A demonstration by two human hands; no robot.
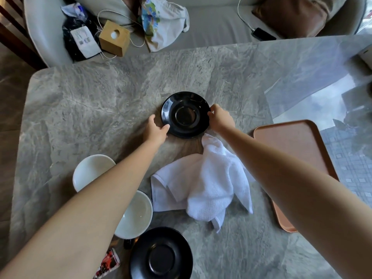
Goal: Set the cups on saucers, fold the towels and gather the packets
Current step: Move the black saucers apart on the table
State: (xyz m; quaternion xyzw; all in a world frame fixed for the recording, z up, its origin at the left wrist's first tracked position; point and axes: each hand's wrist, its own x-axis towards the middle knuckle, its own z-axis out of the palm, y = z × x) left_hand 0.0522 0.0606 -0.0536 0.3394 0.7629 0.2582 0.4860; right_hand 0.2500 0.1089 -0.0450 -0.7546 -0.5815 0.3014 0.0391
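— Saucers: where do they sit?

— One black saucer point(185, 114) lies flat near the middle of the grey marbled surface point(90, 101). A second black saucer point(161, 255) lies at the near edge.

— And the hands?

— Both reach to the middle saucer. The left hand point(156, 130) touches its left rim with thumb and fingertips spread; the right hand point(220, 117) curls its fingers onto the right rim. Both hands grip the rim; the saucer looks to be resting on the surface, not lifted.

— Cups?

— Two white cups, both toward the near left corner, partly hidden under the left forearm. The farther cup point(90, 172) and the nearer cup point(136, 214) both stand upright and look empty; the nearer one is just beside the second saucer.

— Towels?

— A white towel point(203, 186) lies crumpled between the two forearms, its far tip reaching close to the middle saucer.

— Packets?

— A red and black packet point(108, 262) shows at the near edge, left of the second saucer.

— Anything else?

— A salmon tray point(291, 141) rests along the right edge.
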